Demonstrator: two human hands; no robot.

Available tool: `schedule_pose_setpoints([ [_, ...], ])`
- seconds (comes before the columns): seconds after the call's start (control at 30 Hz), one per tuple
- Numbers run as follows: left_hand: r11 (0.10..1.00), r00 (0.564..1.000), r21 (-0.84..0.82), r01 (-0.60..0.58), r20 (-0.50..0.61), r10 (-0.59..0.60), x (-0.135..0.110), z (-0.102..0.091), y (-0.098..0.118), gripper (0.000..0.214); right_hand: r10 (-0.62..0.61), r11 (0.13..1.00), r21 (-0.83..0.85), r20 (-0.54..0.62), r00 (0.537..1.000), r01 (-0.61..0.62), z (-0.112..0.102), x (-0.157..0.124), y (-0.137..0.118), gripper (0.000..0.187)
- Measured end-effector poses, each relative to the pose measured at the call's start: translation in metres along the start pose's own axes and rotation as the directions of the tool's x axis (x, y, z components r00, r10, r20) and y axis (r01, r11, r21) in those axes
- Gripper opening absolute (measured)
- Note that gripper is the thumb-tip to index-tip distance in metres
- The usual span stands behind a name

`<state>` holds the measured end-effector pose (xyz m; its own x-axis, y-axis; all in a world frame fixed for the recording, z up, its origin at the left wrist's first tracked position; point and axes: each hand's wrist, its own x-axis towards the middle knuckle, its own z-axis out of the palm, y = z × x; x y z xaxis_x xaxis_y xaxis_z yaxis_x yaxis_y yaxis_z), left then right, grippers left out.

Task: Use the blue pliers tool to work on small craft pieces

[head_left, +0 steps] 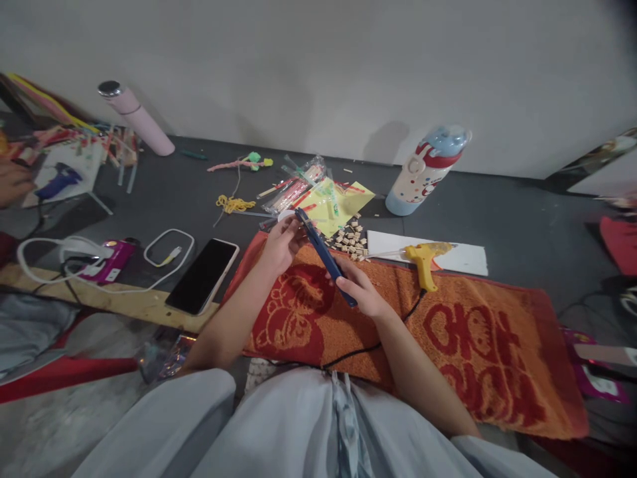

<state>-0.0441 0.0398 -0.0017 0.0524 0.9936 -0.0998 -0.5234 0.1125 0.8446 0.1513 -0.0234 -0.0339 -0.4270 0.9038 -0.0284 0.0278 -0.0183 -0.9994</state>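
Observation:
My left hand [283, 240] and my right hand [362, 289] together hold a long blue stick-like tool [323, 254] above an orange and red towel [478, 345]. The left fingers pinch its far end, where a small white piece shows. The right fingers are wrapped round its near end. Just beyond the tool lie a heap of small wooden cubes [350, 239] and a yellow sheet [343, 202] with packets of straws [293, 186]. A yellow glue gun [424, 259] rests to the right on white paper [462, 255].
A black phone [203, 275] lies left of the towel, beside a white cable [64, 255] and a pink packet [110, 260]. A pink flask [137, 119] and a white-and-blue bottle [423, 174] stand near the wall. Another person's hand [12, 180] is at far left by a blue glue gun [58, 180].

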Motion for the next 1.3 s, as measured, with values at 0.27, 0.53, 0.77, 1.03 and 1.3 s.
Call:
schedule_pose_setpoints([
  [0.27, 0.955, 0.990, 0.271, -0.122, -0.038, 0.137, 0.004, -0.007, -0.002, 0.041, -0.026, 0.999, -0.026, -0.088, 0.996, 0.024, 0.003, 0.001, 0.006, 0.076],
  [0.53, 0.108, 0.729, 0.873, -0.476, 0.322, 0.604, -0.001, -0.020, 0.010, 0.017, -0.136, 0.956, -0.276, -0.118, 0.984, 0.099, 0.001, 0.000, 0.005, 0.073],
  [0.77, -0.044, 0.765, 0.868, -0.494, 0.458, 0.454, 0.000, -0.033, 0.021, 0.019, -0.167, 0.913, -0.390, -0.081, 0.983, 0.123, -0.002, 0.001, 0.002, 0.072],
  [1.03, 0.286, 0.884, 0.845, -0.452, 0.382, 0.270, -0.005, -0.029, 0.043, 0.025, -0.187, 0.905, -0.389, 0.003, 0.982, 0.173, -0.005, 0.002, -0.003, 0.073],
  [1.3, 0.714, 0.959, 0.668, -0.209, 0.283, 0.016, -0.005, -0.038, 0.043, 0.037, -0.155, 0.947, -0.278, 0.043, 0.987, 0.161, -0.006, 0.000, -0.002, 0.073],
])
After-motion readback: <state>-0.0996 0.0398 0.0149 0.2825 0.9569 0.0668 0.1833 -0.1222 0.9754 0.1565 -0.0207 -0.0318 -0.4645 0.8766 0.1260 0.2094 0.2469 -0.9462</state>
